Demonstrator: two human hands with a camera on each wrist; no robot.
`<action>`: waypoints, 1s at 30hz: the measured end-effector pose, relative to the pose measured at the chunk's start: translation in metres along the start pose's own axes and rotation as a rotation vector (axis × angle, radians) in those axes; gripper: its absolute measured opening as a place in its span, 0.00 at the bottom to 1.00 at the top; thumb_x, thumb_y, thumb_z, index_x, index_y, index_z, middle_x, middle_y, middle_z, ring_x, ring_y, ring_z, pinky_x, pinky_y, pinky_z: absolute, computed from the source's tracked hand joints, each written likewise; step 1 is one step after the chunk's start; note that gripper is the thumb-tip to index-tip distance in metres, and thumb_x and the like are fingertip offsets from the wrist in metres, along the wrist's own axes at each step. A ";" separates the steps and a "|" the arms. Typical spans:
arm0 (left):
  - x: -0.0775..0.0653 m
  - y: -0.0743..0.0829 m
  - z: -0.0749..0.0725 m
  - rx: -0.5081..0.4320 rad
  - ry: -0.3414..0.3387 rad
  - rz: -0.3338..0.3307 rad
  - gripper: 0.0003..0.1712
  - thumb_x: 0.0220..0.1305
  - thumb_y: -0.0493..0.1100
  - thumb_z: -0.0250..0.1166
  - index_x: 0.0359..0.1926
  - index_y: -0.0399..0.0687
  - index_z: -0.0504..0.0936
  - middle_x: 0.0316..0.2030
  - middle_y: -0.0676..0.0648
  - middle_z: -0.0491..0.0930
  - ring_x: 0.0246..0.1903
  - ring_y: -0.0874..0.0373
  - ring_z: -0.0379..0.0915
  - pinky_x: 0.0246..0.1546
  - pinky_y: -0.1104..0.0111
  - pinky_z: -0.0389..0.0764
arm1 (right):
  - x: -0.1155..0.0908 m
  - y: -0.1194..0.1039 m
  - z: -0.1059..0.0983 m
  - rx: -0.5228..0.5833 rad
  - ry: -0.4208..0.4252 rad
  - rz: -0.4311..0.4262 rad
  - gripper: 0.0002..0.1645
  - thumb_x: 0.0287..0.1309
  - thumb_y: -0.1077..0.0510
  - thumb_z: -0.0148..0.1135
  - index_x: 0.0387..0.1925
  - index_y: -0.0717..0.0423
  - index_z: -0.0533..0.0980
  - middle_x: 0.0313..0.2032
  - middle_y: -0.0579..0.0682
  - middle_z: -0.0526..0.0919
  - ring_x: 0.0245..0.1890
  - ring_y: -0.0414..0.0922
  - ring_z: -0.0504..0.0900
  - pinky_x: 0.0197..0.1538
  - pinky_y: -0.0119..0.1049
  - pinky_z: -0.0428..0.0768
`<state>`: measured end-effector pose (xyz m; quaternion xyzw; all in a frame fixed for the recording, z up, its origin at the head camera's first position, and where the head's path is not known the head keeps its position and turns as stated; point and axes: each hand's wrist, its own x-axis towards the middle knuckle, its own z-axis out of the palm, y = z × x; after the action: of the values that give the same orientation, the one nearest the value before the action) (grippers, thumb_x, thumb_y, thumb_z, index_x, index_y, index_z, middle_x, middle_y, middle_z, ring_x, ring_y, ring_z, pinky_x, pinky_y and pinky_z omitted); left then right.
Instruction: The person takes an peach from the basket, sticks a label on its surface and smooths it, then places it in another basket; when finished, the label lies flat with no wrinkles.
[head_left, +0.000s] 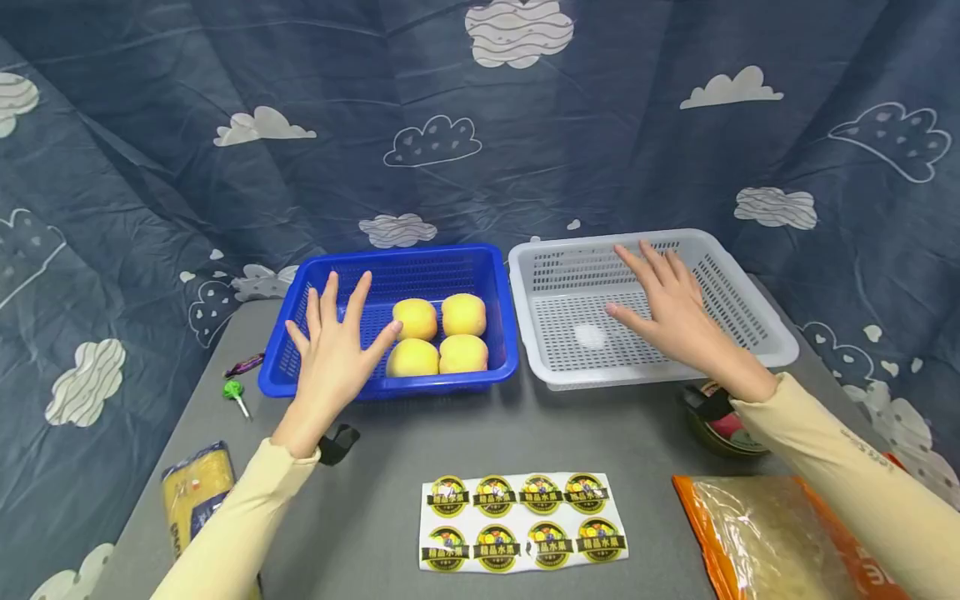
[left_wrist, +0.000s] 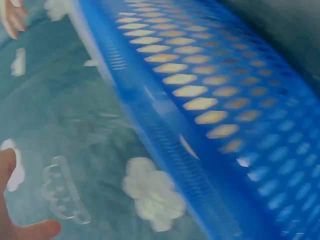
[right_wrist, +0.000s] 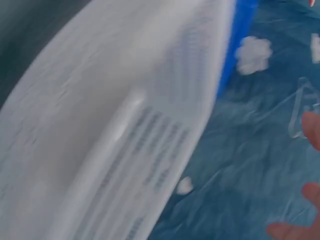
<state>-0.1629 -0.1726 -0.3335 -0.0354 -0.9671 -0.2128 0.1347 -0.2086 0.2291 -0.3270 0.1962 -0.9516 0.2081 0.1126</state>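
My left hand (head_left: 337, 354) is raised with fingers spread, overlapping the left side of a blue plastic basket (head_left: 450, 385) in the head view. Inside that basket sit several round yellow fruits (head_left: 464, 315) that look like peaches. On the other side my right hand (head_left: 671, 312), fingers also spread, is over a white plastic basket (head_left: 536, 354). Neither hand holds anything. Through the left wrist camera the blue basket's slotted wall (left_wrist: 150, 115) shows close up, with yellow behind its holes. The right wrist view has the white basket (right_wrist: 165, 100), blurred, and fingertips (right_wrist: 312, 130) at the right edge.
A sheet of round fruit stickers (head_left: 522, 523) lies at the front middle. An orange-edged bag (head_left: 780, 533) and a round tin (head_left: 723, 437) are at right, partly behind the arm. At left are a yellow packet (head_left: 197, 487), green lollipop (head_left: 233, 389) and purple-wrapped sweet (head_left: 245, 364).
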 end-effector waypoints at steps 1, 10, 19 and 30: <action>-0.001 0.003 -0.007 -0.056 0.012 0.014 0.42 0.58 0.69 0.47 0.69 0.65 0.45 0.68 0.43 0.37 0.65 0.41 0.24 0.54 0.37 0.29 | 0.004 -0.006 -0.001 0.052 0.002 -0.030 0.45 0.56 0.43 0.57 0.69 0.38 0.45 0.68 0.55 0.42 0.65 0.60 0.37 0.57 0.67 0.39; -0.023 0.017 -0.043 -0.714 -0.063 0.088 0.30 0.66 0.50 0.51 0.67 0.64 0.53 0.55 0.42 0.68 0.54 0.49 0.65 0.53 0.55 0.67 | 0.041 -0.082 0.000 0.526 -0.107 -0.162 0.41 0.56 0.55 0.60 0.67 0.44 0.51 0.66 0.47 0.54 0.63 0.51 0.55 0.60 0.53 0.57; -0.058 0.000 -0.009 -1.060 -0.345 -0.160 0.29 0.68 0.50 0.48 0.67 0.57 0.50 0.41 0.31 0.73 0.41 0.43 0.75 0.41 0.61 0.76 | 0.076 -0.115 0.056 0.881 -0.377 -0.102 0.35 0.58 0.57 0.57 0.65 0.50 0.55 0.63 0.51 0.59 0.61 0.51 0.59 0.59 0.48 0.61; -0.063 -0.027 0.032 -1.186 -0.353 -0.424 0.33 0.67 0.53 0.48 0.68 0.65 0.43 0.50 0.28 0.66 0.45 0.42 0.72 0.48 0.55 0.71 | 0.085 -0.128 0.123 0.910 -0.602 0.122 0.30 0.52 0.63 0.60 0.58 0.54 0.65 0.62 0.54 0.57 0.62 0.52 0.55 0.59 0.48 0.60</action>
<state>-0.1136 -0.1839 -0.3893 0.0535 -0.6792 -0.7232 -0.1133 -0.2476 0.0402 -0.3665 0.2205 -0.7654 0.5396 -0.2729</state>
